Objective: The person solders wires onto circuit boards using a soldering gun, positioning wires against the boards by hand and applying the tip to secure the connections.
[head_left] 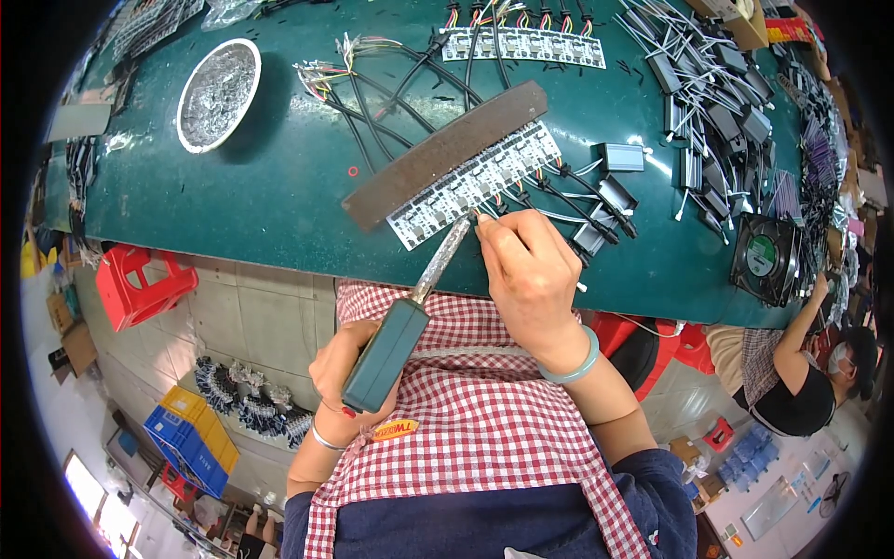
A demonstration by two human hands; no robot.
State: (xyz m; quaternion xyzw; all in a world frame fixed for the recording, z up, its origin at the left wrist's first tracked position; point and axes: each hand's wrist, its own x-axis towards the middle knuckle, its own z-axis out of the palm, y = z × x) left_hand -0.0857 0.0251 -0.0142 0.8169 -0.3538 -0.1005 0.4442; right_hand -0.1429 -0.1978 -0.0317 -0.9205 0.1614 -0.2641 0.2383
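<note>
My left hand is wrapped round the dark green handle of a soldering iron. Its metal barrel slants up and right, the tip meeting the near edge of a white circuit board strip. Right beside that tip, my right hand is closed in a pinch on a thin wire; the fingers hide most of it. A long brown bar lies along the strip's far side. Black cables run from the strip's right part to small grey metal cases.
A white bowl with silvery material stands at the left. Another wired board strip lies at the back. Grey cases with white leads pile up at the right, near a black fan. A co-worker sits at the far right.
</note>
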